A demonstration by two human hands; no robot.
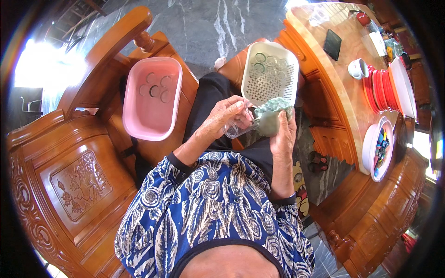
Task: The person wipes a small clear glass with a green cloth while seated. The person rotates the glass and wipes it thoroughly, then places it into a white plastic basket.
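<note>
Over my lap, my left hand (224, 114) holds a clear drinking glass (233, 130) lying sideways, its base toward my body. My right hand (285, 131) grips a crumpled grey-green cloth (278, 104) at the glass's other end. Part of the cloth is blurred, and how far it reaches into the glass cannot be made out. Just beyond my hands stands a cream plastic draining basket (266, 93) with several clear glasses (269, 66) at its far end. To the left, a pink plastic basin (149, 120) holds several round-rimmed glasses (154, 91).
The basin rests on a carved wooden armchair (81, 186). At right, a wooden table (342, 90) bears a black phone-like device (332, 44), a white cup (358, 68), red-rimmed stacked plates (380, 90) and a basin of colourful small items (369, 149). Dark slippers (318, 161) lie on the floor.
</note>
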